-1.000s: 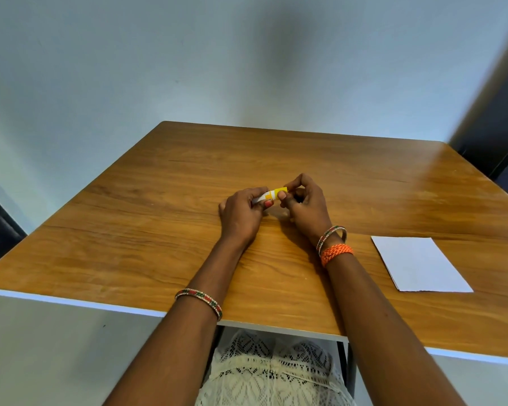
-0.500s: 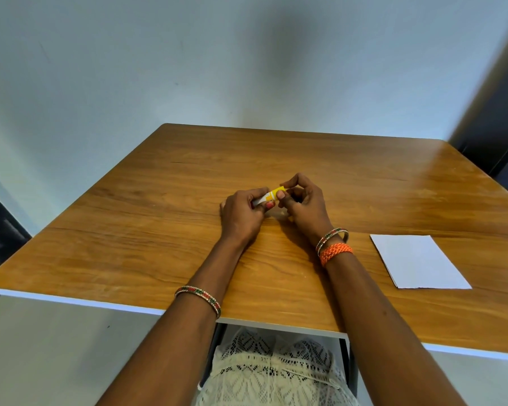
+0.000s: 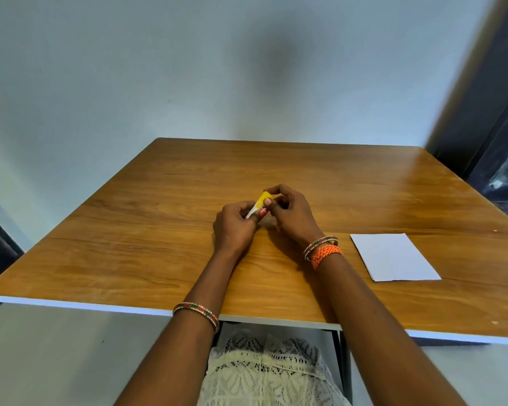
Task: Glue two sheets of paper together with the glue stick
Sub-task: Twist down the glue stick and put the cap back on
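Both hands met at mid-table (image 3: 165, 259): left hand (image 3: 235, 227) & right hand (image 3: 291, 213) each pinched w/ curled fingers a small yellow-and-white glue stick (image 3: 260, 204), tilted up toward the right, while white paper (image 3: 393, 256) lay flat near the right wrist.

glue stick (image 3: 261, 203) tipped more upright than before, yellow end raised, right hand (image 3: 291, 215) shifted onto it

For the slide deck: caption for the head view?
Both hands grip a yellow glue stick above the table; paper lies right.
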